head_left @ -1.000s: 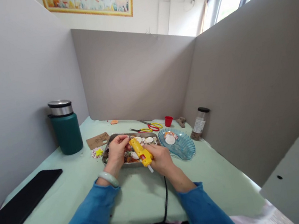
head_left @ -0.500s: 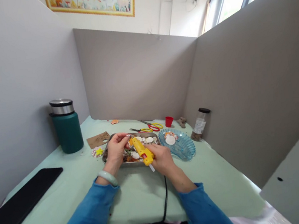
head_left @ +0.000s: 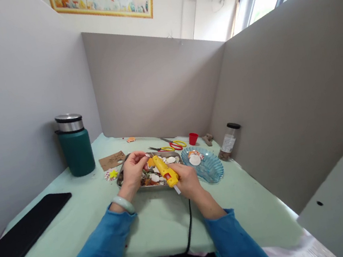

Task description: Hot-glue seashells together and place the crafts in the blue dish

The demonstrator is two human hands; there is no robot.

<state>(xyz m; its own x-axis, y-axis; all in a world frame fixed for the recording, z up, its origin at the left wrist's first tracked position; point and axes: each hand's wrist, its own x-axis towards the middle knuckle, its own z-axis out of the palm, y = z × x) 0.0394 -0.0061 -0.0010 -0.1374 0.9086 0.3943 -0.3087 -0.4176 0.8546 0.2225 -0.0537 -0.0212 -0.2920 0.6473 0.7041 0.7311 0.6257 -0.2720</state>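
Note:
My right hand grips a yellow glue gun, its nozzle aimed left toward my left fingers. A black cord runs from the gun off the near table edge. My left hand is closed in a pinch on a small piece, too small to name, held over a metal tray. The tray holds several white shells and coloured bits. Just right of my right hand sits a blue shell-shaped glass dish with a white shell in it.
A green flask stands at the left by the partition. A black pad lies near left. Behind the tray are a brown card, scissors, a red cup and a dark-lidded jar. Grey partitions enclose the pale green table.
The glue gun and my right hand have shifted slightly right and up. My left hand keeps its pinch over the tray.

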